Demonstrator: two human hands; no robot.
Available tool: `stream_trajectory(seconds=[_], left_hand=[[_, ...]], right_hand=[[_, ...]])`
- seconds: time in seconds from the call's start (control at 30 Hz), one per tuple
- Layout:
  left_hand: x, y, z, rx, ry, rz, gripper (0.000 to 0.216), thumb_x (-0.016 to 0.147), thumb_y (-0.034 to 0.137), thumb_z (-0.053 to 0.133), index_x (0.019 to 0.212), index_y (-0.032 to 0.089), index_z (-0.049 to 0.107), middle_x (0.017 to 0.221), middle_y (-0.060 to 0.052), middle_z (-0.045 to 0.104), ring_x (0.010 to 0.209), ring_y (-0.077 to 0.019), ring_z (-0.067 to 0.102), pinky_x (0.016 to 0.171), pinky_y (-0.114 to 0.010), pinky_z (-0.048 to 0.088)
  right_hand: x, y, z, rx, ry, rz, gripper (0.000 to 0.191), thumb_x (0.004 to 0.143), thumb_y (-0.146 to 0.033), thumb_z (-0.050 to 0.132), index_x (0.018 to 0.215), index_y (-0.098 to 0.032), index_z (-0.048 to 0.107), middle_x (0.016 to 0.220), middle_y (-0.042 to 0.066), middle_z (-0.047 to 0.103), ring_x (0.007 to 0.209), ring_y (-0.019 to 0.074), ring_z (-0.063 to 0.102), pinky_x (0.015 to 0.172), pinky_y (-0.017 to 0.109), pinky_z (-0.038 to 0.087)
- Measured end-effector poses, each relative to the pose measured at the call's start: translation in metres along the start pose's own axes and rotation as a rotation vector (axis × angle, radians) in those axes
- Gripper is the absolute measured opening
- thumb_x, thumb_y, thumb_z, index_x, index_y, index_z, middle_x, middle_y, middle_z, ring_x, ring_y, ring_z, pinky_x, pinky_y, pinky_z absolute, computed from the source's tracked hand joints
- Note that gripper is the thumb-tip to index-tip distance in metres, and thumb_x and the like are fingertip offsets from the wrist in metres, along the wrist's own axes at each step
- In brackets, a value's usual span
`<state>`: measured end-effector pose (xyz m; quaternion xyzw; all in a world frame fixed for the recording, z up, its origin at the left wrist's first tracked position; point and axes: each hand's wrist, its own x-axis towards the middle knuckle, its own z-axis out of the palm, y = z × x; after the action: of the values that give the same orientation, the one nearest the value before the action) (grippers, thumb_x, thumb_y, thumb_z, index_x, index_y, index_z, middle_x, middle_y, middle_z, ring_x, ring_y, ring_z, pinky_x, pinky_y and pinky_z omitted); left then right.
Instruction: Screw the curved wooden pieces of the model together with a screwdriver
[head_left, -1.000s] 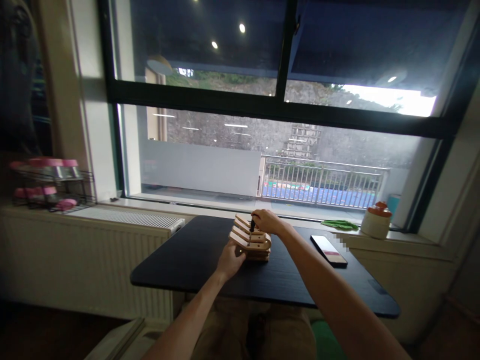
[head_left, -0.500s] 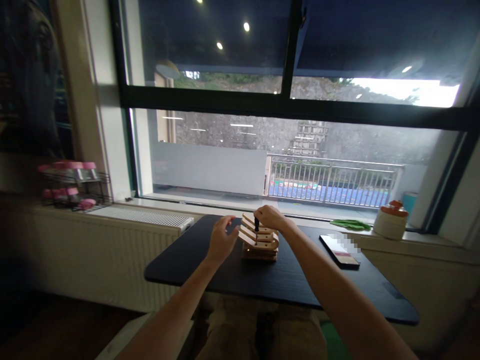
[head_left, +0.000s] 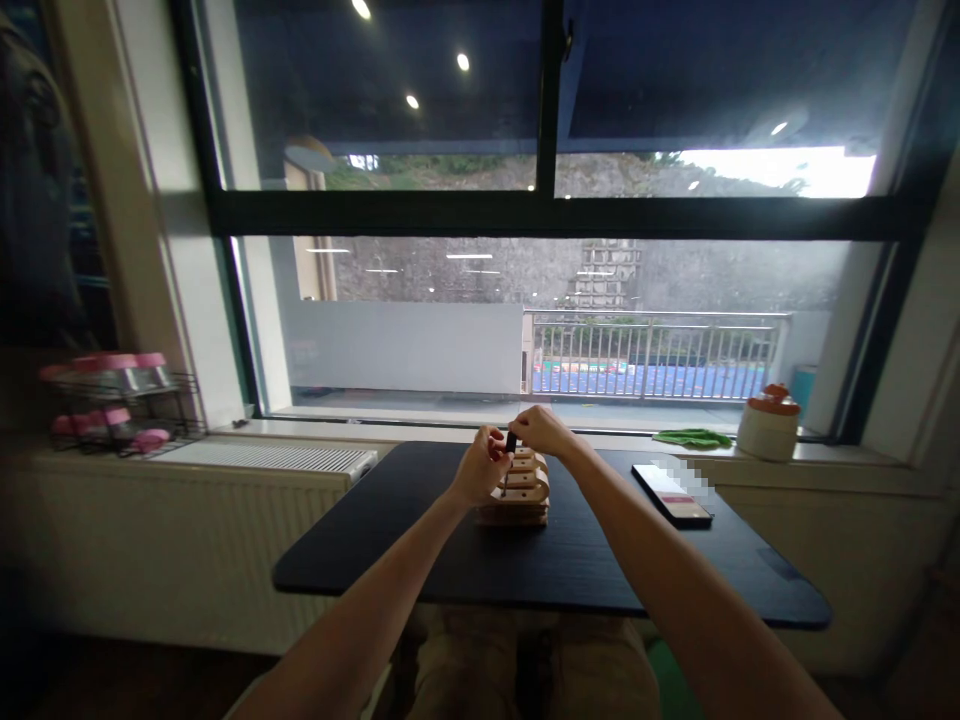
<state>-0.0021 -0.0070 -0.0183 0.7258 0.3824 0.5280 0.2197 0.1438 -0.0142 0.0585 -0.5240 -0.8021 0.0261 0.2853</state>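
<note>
Screwdriver (head_left: 511,441) set to a slatted wooden piece (head_left: 528,482)

The right hand (head_left: 543,428) has its fingers closed on the screwdriver's handle; the left hand (head_left: 478,470) curls its fingers beside it, and whether they grip it I cannot tell. The wooden piece sits on the tabletop (head_left: 397,520), the tool's tip at its nearest slat. The step looks like turning a screw; the next move calls for a steady, aligned shaft.

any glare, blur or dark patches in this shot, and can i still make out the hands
Head view: bright sky and light spots glare in the window; head view: the floor at lower left is nearly black, the pink lids look soft; head view: left hand, right hand and screwdriver are readable, though small.
</note>
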Motion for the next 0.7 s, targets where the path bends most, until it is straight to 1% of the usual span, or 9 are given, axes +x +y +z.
stream_trajectory(seconds=[0.1,0.2,0.27,0.33,0.37,0.43,0.5,0.6,0.7], left_hand=[[0.002,0.005,-0.005,0.03,-0.074,0.007,0.052,0.073,0.022,0.051,0.123,0.022,0.038,0.074,0.002,0.059,0.057,-0.0078,0.053,0.052,-0.02,0.043],[0.005,0.008,-0.008,0.096,-0.144,0.027,0.049,0.074,0.023,0.05,0.122,0.023,0.045,0.072,0.002,0.058,0.056,-0.0079,0.053,0.053,-0.019,0.044],[0.007,0.009,-0.009,0.144,-0.145,0.033,0.044,0.074,0.024,0.05,0.119,0.024,0.049,0.07,0.003,0.058,0.055,-0.0081,0.053,0.053,-0.02,0.044],[0.009,0.011,-0.009,0.222,-0.099,0.052,0.039,0.075,0.028,0.051,0.114,0.025,0.052,0.071,0.002,0.058,0.056,-0.0087,0.053,0.054,-0.02,0.044],[0.01,0.013,-0.009,0.281,-0.057,0.074,0.035,0.076,0.03,0.052,0.11,0.024,0.055,0.073,0.002,0.059,0.058,-0.0093,0.053,0.056,-0.021,0.044],[0.012,0.015,-0.01,0.417,0.039,0.132,0.026,0.076,0.034,0.054,0.099,0.023,0.06,0.079,-0.001,0.06,0.063,-0.0104,0.054,0.061,-0.022,0.043],[0.015,0.016,-0.01,0.537,0.114,0.172,0.02,0.077,0.034,0.053,0.09,0.022,0.063,0.082,-0.002,0.058,0.067,-0.0114,0.054,0.063,-0.023,0.042],[0.018,0.014,-0.009,0.601,0.167,0.187,0.018,0.078,0.032,0.053,0.088,0.021,0.063,0.081,-0.002,0.056,0.066,-0.0115,0.052,0.063,-0.023,0.041],[0.019,0.01,-0.008,0.587,0.195,0.184,0.018,0.078,0.03,0.052,0.088,0.02,0.063,0.08,-0.002,0.055,0.064,-0.011,0.05,0.065,-0.023,0.041]], right_hand=[[-0.022,0.015,0.01,0.057,0.053,-0.005,0.036,0.083,-0.031,0.037,0.073,-0.013,0.066,0.067,0.003,0.061,0.062,0.0102,0.049,0.055,0.019,0.031],[-0.053,0.033,0.032,0.103,0.069,0.063,0.033,0.083,-0.041,0.042,0.088,-0.019,0.066,0.078,0.002,0.062,0.068,0.0125,0.053,0.06,0.021,0.035],[-0.071,0.044,0.052,0.124,0.116,0.14,0.034,0.079,-0.045,0.049,0.102,-0.024,0.061,0.09,0.004,0.061,0.073,0.0143,0.055,0.063,0.022,0.037],[-0.083,0.052,0.073,0.136,0.119,0.146,0.036,0.078,-0.041,0.052,0.111,-0.027,0.056,0.095,0.004,0.059,0.076,0.0146,0.055,0.066,0.022,0.039],[-0.086,0.054,0.083,0.136,0.14,0.161,0.034,0.079,-0.038,0.052,0.111,-0.027,0.056,0.095,0.004,0.058,0.078,0.0148,0.055,0.067,0.022,0.039],[-0.089,0.058,0.101,0.157,0.192,0.207,0.026,0.082,-0.036,0.047,0.103,-0.024,0.058,0.095,0.004,0.057,0.079,0.0145,0.055,0.068,0.022,0.039],[-0.09,0.061,0.114,0.181,0.262,0.232,0.024,0.084,-0.037,0.043,0.096,-0.023,0.059,0.096,0.004,0.055,0.078,0.0138,0.055,0.068,0.022,0.04],[-0.091,0.063,0.124,0.196,0.324,0.242,0.026,0.085,-0.042,0.042,0.092,-0.023,0.058,0.099,0.004,0.054,0.077,0.0131,0.055,0.068,0.022,0.04],[-0.093,0.063,0.125,0.177,0.314,0.283,0.027,0.084,-0.044,0.043,0.092,-0.024,0.058,0.095,0.003,0.054,0.075,0.0131,0.055,0.067,0.022,0.039]])
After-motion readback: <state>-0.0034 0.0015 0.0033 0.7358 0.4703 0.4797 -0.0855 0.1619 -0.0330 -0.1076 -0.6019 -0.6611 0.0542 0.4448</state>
